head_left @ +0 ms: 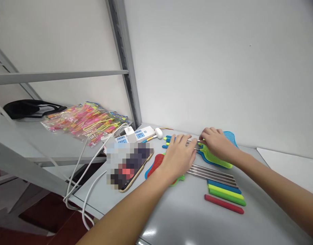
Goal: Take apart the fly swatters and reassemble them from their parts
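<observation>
My left hand lies across the metal shafts of assembled fly swatters, its fingers bent around them. My right hand is closed near the necks of the same swatters, beside a yellow-green swatter head and a blue swatter head. Beneath my left wrist lie more heads, including a red one, partly hidden by my arm. Several bare metal rods lie together in front. Nearer me are loose handle grips: blue, yellow, green and red.
A phone lies at left, its screen blurred. Behind it sit a white power strip with cables and a white earbud case. The metal shelf holds bagged colourful items and a black object. White paper lies at right.
</observation>
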`<control>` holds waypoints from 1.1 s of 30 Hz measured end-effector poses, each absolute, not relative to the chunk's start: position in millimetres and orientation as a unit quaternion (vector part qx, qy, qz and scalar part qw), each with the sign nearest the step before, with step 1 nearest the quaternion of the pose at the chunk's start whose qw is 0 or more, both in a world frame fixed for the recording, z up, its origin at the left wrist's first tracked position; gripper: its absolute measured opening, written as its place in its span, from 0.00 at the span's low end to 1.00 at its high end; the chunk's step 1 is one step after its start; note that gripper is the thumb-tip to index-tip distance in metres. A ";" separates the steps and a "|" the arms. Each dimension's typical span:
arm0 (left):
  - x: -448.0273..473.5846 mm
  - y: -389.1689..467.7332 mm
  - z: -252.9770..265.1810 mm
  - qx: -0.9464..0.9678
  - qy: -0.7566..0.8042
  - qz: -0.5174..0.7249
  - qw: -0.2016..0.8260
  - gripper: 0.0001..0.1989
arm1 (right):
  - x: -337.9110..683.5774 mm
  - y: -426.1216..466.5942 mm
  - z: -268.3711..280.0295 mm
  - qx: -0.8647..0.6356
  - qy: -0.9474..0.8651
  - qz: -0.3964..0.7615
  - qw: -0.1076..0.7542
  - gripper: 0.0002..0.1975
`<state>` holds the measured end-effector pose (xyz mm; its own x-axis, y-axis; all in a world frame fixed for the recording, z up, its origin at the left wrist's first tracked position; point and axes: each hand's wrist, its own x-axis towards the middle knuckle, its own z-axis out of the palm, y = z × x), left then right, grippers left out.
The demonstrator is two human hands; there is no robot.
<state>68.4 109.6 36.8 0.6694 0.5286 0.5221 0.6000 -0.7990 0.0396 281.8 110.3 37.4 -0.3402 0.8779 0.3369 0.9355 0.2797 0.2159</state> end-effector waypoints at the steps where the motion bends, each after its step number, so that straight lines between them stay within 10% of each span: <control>1: 65.0 110.6 38.8 -0.901 -0.323 -0.281 0.074 0.19 | 288.7 102.7 42.1 -0.574 -0.788 -0.204 0.089 0.13; 12: 69.5 81.6 45.8 -0.918 -0.196 -0.335 0.080 0.14 | 329.2 -29.5 48.8 -0.550 -0.745 -0.342 0.161 0.02; 24: 86.7 54.5 37.8 -0.948 -0.162 -0.269 0.052 0.10 | 316.8 -45.4 44.8 -0.518 -0.821 -0.219 0.100 0.11; 33: 76.4 59.3 35.2 -0.965 -0.154 -0.215 0.002 0.45 | 350.3 -40.5 50.5 -0.611 -0.774 -0.122 0.110 0.17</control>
<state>76.4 59.3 35.2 0.8607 0.2958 0.4144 0.2974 -0.9527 0.0624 350.3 -40.5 50.5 -0.2290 0.9198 0.3185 0.9732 0.2233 0.0547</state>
